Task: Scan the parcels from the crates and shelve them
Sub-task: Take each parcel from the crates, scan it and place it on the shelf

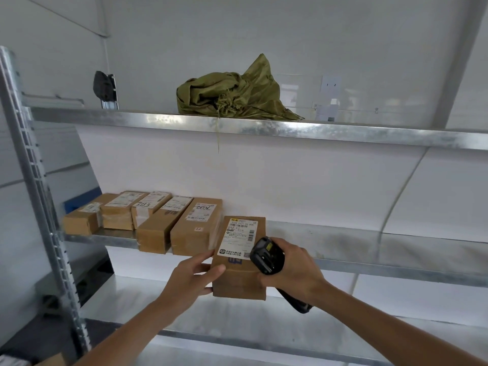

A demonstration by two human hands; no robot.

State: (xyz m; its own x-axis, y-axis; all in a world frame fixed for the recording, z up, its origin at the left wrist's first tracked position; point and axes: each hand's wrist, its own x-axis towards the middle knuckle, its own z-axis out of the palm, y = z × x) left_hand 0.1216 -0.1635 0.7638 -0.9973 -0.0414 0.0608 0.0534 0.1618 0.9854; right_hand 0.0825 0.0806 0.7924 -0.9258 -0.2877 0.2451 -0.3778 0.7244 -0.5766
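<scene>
Item: brown cardboard parcel (239, 257), label face up, held at the near edge of the middle shelf (343, 241). Its far end lies over the shelf lip; its near end overhangs toward the person. Long axis runs near to far, parallel to the row already shelved.

Left hand (190, 278): on the parcel's left near corner, thumb lying over the top face and fingers curled at the side, holding it. This is the hand that bears the parcel.

Right hand (293, 270): wrapped around a black handheld scanner (266, 256), whose head rests over the parcel's right edge beside the label. Fingertips of this hand touch the parcel's right side; whether they carry any weight cannot be told.

Governing relation: the open shelf space lies straight ahead of the grip, along the parcel's long axis, so shelving looks like a plain push away from the person, led by the left hand.

Neighbours: five shelved boxes (148, 220) stand in a row to the left, the nearest just beside the held parcel; whether they touch is not clear.

Surface: bare galvanised metal running right of the parcel.

Elsewhere: a green woven sack (237, 96) on the top shelf (343, 132), a dark object (103, 87) at its far left.
</scene>
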